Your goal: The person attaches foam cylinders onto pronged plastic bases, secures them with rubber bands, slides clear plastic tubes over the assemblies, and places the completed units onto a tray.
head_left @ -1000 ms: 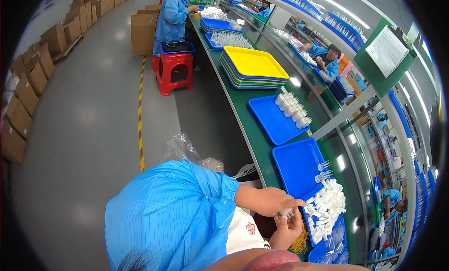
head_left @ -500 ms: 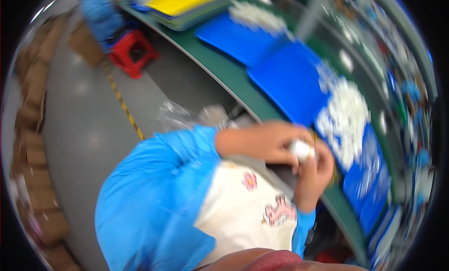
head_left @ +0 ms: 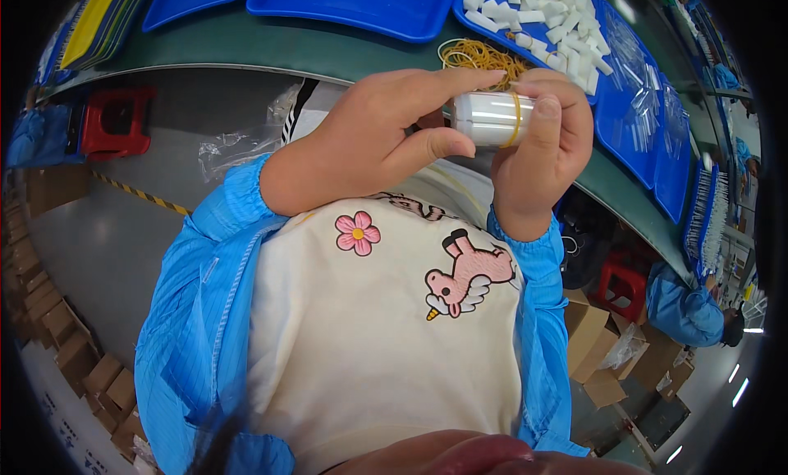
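In front of my chest, a short bundle of shiny white sticks (head_left: 486, 118) lies sideways between my hands. A yellow rubber band (head_left: 516, 121) circles it near its right end. My right hand (head_left: 546, 143) is closed on that end, the thumb pressed along the near side. My left hand (head_left: 369, 134) spans the other end, index finger along the top and thumb at the lower edge; its remaining fingers are hidden. Just beyond lies a heap of yellow rubber bands (head_left: 484, 55), beside a blue tray (head_left: 469, 24) of loose white pieces (head_left: 566, 24).
More blue trays (head_left: 353, 20) line the green table (head_left: 213, 48); one at right holds clear plastic pieces (head_left: 632, 106). Stacked yellow and blue trays (head_left: 94, 24) stand far left. Red stools (head_left: 116, 124), cardboard boxes (head_left: 603, 352) and a co-worker in blue (head_left: 685, 307) are around.
The view has turned and sharpened, so the table now runs across the top. Both hands stay at the white bundle; its rubber band now shows plainly.
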`<action>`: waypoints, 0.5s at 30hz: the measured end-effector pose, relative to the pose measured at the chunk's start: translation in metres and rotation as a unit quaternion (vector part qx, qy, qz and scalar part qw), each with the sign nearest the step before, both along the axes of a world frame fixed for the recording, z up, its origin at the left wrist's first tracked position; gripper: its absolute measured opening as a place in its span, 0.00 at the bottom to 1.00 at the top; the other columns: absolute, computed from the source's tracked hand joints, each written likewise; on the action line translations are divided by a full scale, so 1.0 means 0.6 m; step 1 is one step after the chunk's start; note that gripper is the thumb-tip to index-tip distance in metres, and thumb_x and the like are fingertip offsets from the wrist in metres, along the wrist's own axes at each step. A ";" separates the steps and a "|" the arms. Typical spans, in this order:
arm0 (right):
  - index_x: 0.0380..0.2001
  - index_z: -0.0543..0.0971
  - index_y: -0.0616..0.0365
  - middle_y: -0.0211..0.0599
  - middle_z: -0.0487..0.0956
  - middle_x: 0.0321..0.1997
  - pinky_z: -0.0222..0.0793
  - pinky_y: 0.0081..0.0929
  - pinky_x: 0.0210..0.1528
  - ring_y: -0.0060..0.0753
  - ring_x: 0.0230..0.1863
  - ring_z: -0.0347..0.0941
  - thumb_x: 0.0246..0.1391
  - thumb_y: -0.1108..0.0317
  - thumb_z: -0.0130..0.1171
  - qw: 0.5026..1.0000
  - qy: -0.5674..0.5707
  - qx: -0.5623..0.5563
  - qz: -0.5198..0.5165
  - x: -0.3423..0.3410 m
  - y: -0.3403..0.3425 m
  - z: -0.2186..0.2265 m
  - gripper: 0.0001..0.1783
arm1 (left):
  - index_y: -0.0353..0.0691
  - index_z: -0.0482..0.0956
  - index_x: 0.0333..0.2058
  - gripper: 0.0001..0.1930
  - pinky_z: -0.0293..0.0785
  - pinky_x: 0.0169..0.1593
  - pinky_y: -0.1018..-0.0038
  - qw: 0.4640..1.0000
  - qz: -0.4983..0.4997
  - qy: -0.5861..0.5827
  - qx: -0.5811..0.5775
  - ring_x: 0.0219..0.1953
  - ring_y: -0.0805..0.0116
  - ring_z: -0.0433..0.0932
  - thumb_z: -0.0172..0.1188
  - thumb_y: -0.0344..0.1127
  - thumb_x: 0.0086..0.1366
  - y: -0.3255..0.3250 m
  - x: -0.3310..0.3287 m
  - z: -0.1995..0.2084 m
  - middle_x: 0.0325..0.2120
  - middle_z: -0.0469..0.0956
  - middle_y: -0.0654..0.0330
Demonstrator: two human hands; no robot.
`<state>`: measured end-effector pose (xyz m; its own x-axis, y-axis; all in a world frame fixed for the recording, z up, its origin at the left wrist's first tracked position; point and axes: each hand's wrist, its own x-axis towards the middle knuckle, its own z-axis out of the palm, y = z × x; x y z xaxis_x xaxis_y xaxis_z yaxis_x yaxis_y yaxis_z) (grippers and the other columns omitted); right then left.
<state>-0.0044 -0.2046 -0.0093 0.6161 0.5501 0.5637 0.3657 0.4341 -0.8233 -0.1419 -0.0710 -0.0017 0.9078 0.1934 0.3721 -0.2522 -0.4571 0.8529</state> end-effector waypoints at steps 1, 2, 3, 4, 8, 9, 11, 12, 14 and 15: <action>0.34 0.73 0.65 0.38 0.73 0.36 0.65 0.22 0.42 0.23 0.37 0.68 0.61 0.72 0.53 1.000 -0.006 0.008 -0.008 0.000 -0.002 -0.002 0.06 | 0.36 0.70 0.59 0.29 0.76 0.40 0.73 1.000 0.007 -0.012 0.022 0.37 0.65 0.79 0.62 0.45 0.63 -0.004 0.001 0.000 0.43 0.79 0.52; 0.34 0.73 0.65 0.39 0.74 0.36 0.65 0.22 0.42 0.24 0.37 0.68 0.61 0.73 0.53 1.000 -0.012 0.016 -0.017 0.001 -0.003 -0.004 0.05 | 0.37 0.69 0.60 0.31 0.75 0.39 0.73 0.999 0.014 -0.025 0.043 0.35 0.64 0.79 0.63 0.46 0.62 -0.007 0.002 -0.001 0.41 0.79 0.52; 0.34 0.73 0.65 0.39 0.74 0.36 0.65 0.22 0.42 0.24 0.37 0.68 0.61 0.73 0.53 1.000 -0.012 0.013 -0.016 0.002 -0.004 -0.006 0.05 | 0.37 0.69 0.60 0.31 0.75 0.39 0.73 0.999 0.014 -0.025 0.040 0.35 0.64 0.79 0.63 0.46 0.62 -0.008 0.004 -0.004 0.41 0.79 0.52; 0.33 0.73 0.64 0.39 0.74 0.37 0.65 0.22 0.43 0.24 0.37 0.68 0.60 0.74 0.53 1.000 0.006 0.011 -0.016 0.001 -0.006 -0.007 0.04 | 0.37 0.69 0.60 0.31 0.75 0.38 0.73 0.997 0.021 -0.047 0.053 0.33 0.63 0.78 0.63 0.46 0.62 -0.010 0.006 -0.005 0.39 0.79 0.51; 0.33 0.72 0.63 0.40 0.74 0.37 0.65 0.23 0.42 0.24 0.37 0.68 0.59 0.76 0.52 0.999 0.038 0.031 -0.023 -0.002 -0.007 -0.017 0.02 | 0.37 0.68 0.61 0.31 0.72 0.34 0.71 0.994 0.037 -0.053 0.088 0.28 0.62 0.74 0.63 0.44 0.61 -0.016 0.006 -0.001 0.36 0.79 0.50; 0.33 0.72 0.63 0.40 0.74 0.37 0.65 0.23 0.42 0.24 0.37 0.68 0.59 0.76 0.52 0.999 0.038 0.030 -0.022 -0.004 -0.006 -0.019 0.02 | 0.37 0.68 0.61 0.31 0.72 0.34 0.71 0.994 0.039 -0.053 0.088 0.28 0.62 0.74 0.63 0.44 0.61 -0.016 0.006 -0.001 0.36 0.79 0.50; 0.32 0.72 0.63 0.40 0.74 0.37 0.65 0.23 0.42 0.24 0.36 0.67 0.58 0.76 0.51 0.998 0.053 0.036 -0.027 -0.006 0.000 -0.021 0.02 | 0.37 0.68 0.61 0.32 0.71 0.33 0.70 0.989 0.056 -0.075 0.113 0.28 0.61 0.73 0.64 0.41 0.60 -0.015 0.006 -0.002 0.35 0.78 0.50; 0.32 0.72 0.63 0.40 0.74 0.37 0.65 0.23 0.42 0.24 0.36 0.67 0.58 0.76 0.51 0.998 0.053 0.035 -0.023 -0.006 0.002 -0.021 0.02 | 0.37 0.68 0.61 0.32 0.71 0.33 0.70 0.989 0.059 -0.074 0.113 0.28 0.61 0.73 0.64 0.41 0.60 -0.015 0.005 0.000 0.35 0.78 0.50; 0.33 0.72 0.63 0.40 0.74 0.37 0.65 0.23 0.42 0.24 0.36 0.67 0.59 0.75 0.50 0.998 0.058 0.027 -0.022 -0.009 0.003 -0.020 0.02 | 0.36 0.68 0.61 0.32 0.72 0.35 0.69 0.991 0.054 -0.061 0.109 0.30 0.57 0.75 0.65 0.39 0.58 -0.015 -0.001 0.004 0.37 0.78 0.48; 0.33 0.72 0.63 0.40 0.74 0.37 0.65 0.23 0.42 0.24 0.36 0.67 0.59 0.75 0.50 0.998 0.058 0.026 -0.018 -0.011 0.005 -0.019 0.02 | 0.36 0.68 0.61 0.32 0.72 0.35 0.69 0.991 0.058 -0.060 0.108 0.30 0.57 0.75 0.65 0.39 0.58 -0.014 -0.002 0.002 0.37 0.78 0.48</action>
